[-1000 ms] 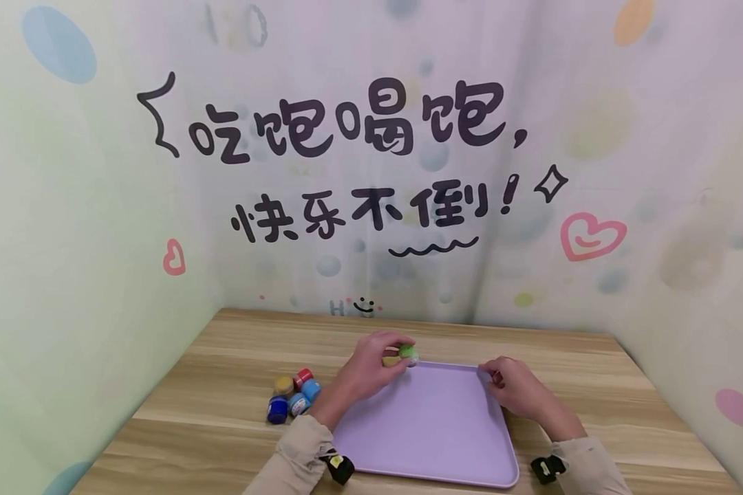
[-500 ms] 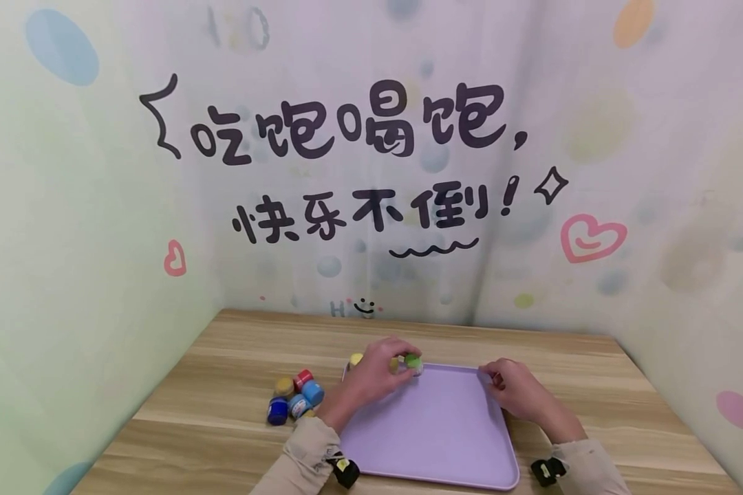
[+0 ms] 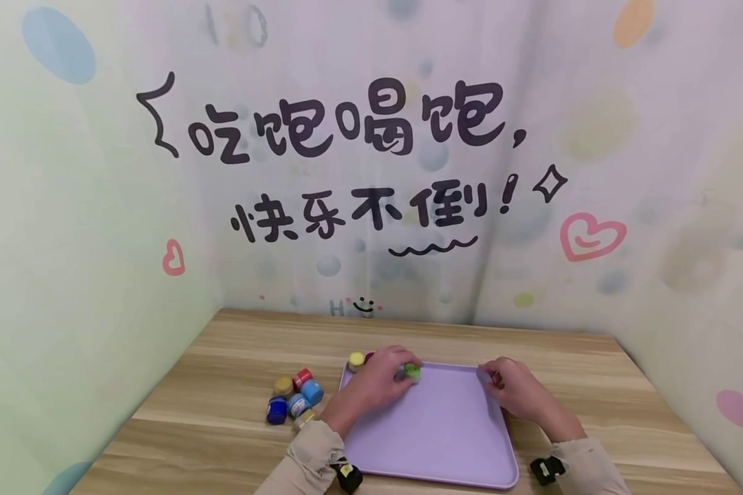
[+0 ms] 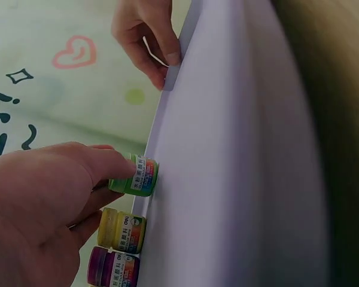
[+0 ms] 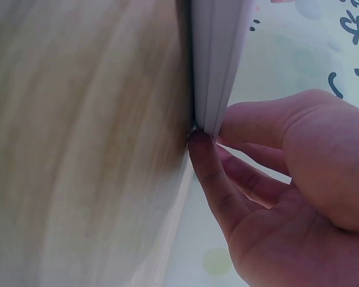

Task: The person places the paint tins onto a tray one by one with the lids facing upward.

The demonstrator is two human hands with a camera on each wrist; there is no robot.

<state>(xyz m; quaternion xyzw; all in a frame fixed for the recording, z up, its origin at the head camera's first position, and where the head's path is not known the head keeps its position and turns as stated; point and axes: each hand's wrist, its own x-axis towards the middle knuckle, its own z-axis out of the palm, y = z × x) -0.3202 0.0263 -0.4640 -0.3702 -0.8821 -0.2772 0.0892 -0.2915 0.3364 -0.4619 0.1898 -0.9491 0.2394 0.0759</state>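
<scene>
My left hand pinches a small green-lidded paint jar between thumb and fingers, at the far edge of the lilac tray. In the left wrist view the jar stands on the tray just inside its rim. Beside it in a row are a yellow paint jar and a purple paint jar. A pale yellow jar sits in the tray's far left corner. At the far right corner, my right hand grips the tray's rim, a finger tucked under its edge.
Left of the tray, a loose group of paint jars lies on the wooden table: a dark blue one, a red one, a mustard one and several more. A printed curtain hangs behind the table.
My left hand has brought the green jar down and slightly nearer, onto the tray's far edge. The pale yellow and purple jars now show behind it. My right hand has stayed at the corner.
</scene>
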